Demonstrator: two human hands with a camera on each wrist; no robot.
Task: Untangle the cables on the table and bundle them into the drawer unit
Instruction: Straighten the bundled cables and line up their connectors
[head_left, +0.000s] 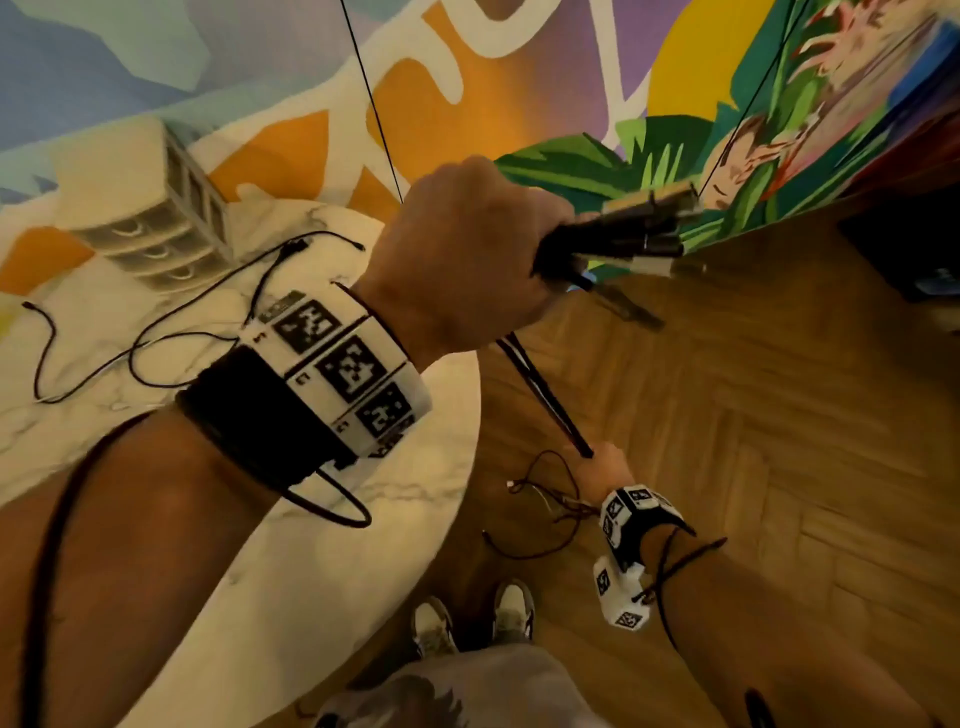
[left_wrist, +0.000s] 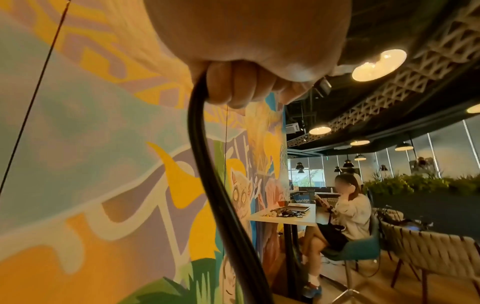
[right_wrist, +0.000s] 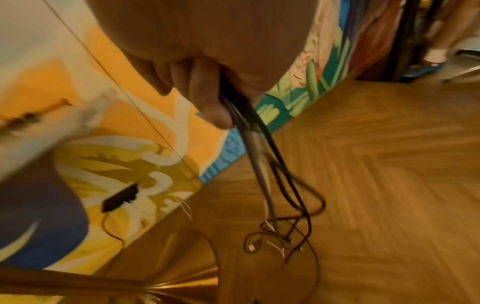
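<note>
Head view, centre of the frame: the left hand (head_left: 467, 249), raised and clenched round the upper end of a bundle of cables (head_left: 540, 395), with connector ends (head_left: 649, 223) protruding from the fist toward the right. The bundle runs taut and diagonally down to the right hand (head_left: 605, 465), lower centre-right, which grasps it lower down over the wooden floor (head_left: 753, 415). Below that hand the loose cable tails (head_left: 540, 504) hang in loops above the floor. Both wrists carry bands with black-and-white markers.

Left of the frame: a white marble-patterned table (head_left: 363, 561) bearing a further black cable (head_left: 171, 332), spread in loose curves. The white drawer unit (head_left: 156, 218) stands on the table at upper left, against the painted mural wall (head_left: 467, 78); whether its drawers are closed is too blurred to tell. The person's shoes (head_left: 472, 618) show at bottom centre.

Left wrist view: curled fingers (left_wrist: 233, 86) enclose a thick black cable (left_wrist: 215, 195) descending through the middle of the frame; a seated person (left_wrist: 345, 218) at another table occupies the right background.

Right wrist view: fingers (right_wrist: 205, 92) grip several dark strands (right_wrist: 249, 131) together, whose ends (right_wrist: 280, 236) dangle tangled near the bottom centre.
</note>
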